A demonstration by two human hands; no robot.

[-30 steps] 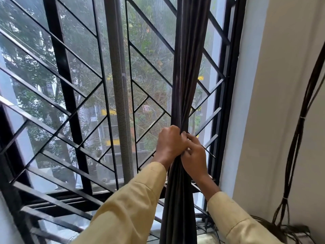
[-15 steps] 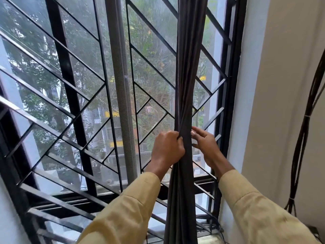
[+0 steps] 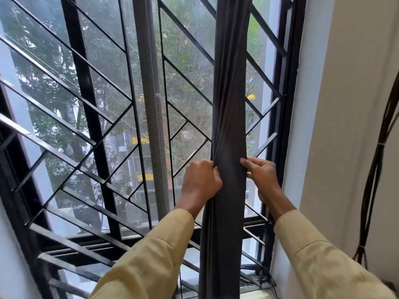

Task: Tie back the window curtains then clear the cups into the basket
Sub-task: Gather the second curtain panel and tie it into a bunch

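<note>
spotted the curtain (image 3: 228,104) bunched into a narrow column right of centre, before the window grille (image 3: 86,104). had the left hand (image 3: 200,182) wrapped round its left edge, right hand (image 3: 262,175) pinching the right edge. seemed soft and light, so best grabbed round the whole bunch. tight by the wall (image 3: 345,104) and cables (image 3: 375,169), roomier leftward.

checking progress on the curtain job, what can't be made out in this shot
Head view, the only one:
- Left hand fingertips: curled behind the curtain, so any tie-back is hidden.
- Right hand palm: turned away from the camera.
- Curtain's top and hem: cut off by the frame edges.
- Cups, basket: outside the frame.
</note>
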